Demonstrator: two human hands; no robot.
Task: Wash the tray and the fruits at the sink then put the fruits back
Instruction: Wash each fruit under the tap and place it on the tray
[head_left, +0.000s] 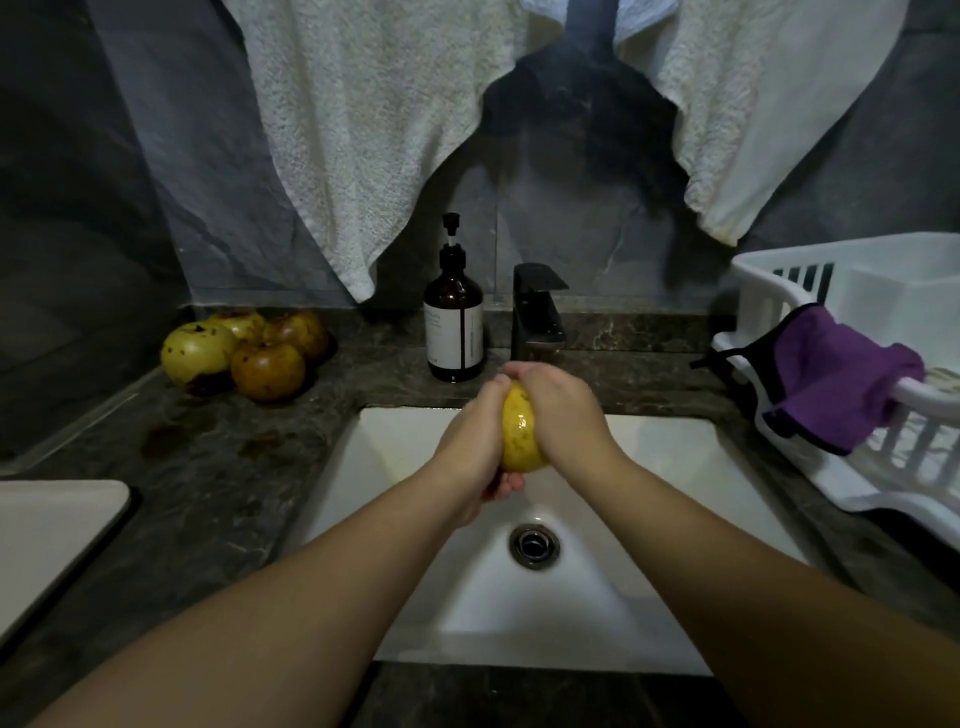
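A wet yellow fruit (521, 437) with brown specks is held over the white sink (405, 441), just below the dark faucet (537, 313). My left hand (475, 448) curls round its left side and underside. My right hand (558, 410) wraps over its top and right side. Several more spotted yellow and brown fruits (244, 349) lie in a pile on the dark stone counter at the back left. A pale tray (47, 530) lies flat on the counter at the left edge, partly cut off.
A brown pump bottle (454, 323) stands left of the faucet. A white dish rack (872, 374) with a purple cloth (841, 384) over its rim sits at the right. Pale towels (363, 130) hang above the counter. The drain (534, 543) sits in the sink's middle.
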